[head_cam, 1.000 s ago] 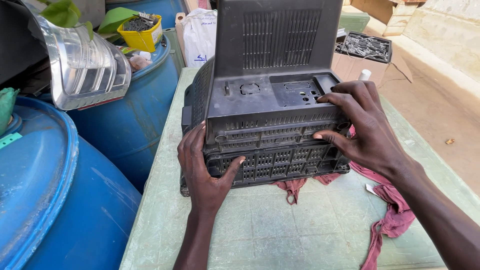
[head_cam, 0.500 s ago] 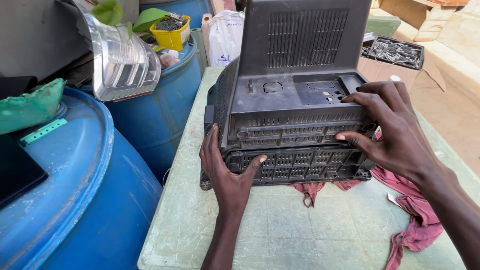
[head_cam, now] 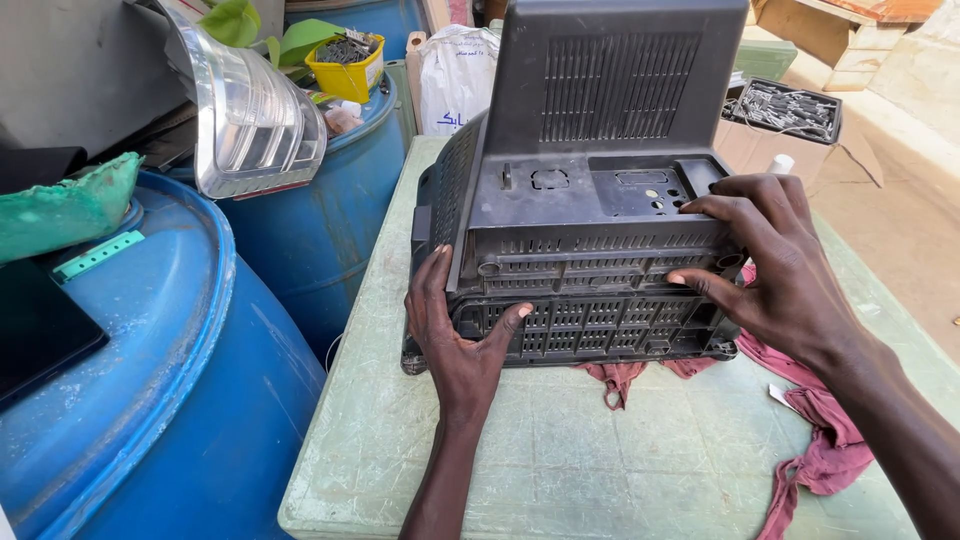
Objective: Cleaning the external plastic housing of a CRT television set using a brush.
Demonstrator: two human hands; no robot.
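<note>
1. Two bare hands rest on one dark grey television casing (head_cam: 590, 190), set rear-side toward the camera on a pale green table (head_cam: 600, 460).
2. Left hand (head_cam: 455, 335): fingers spread and laid flat up the casing's near left corner, thumb hooked across the lower vent grille; a loose clasp rather than a closed fist.
3. Right hand (head_cam: 775, 265): fingers splayed wide, fingertips (head_cam: 690, 205) pressing on the casing's stepped ledge beside the connector holes, thumb on the ribbed band below; palm arched, nothing enclosed.
4. Red cloth (head_cam: 820, 440): crumpled, lying under the casing's near edge and trailing out beneath the right wrist.
5. Blue barrels, two: one (head_cam: 150, 420) well left of the left fingers, another (head_cam: 320, 220) beyond it.
6. Clear plastic lamp housing (head_cam: 250, 115): atop the barrels, beyond the left fingers.
7. Yellow tub (head_cam: 350, 65): on the far barrel.
8. Cardboard box of metal parts (head_cam: 780, 115): beyond the right fingers.
</note>
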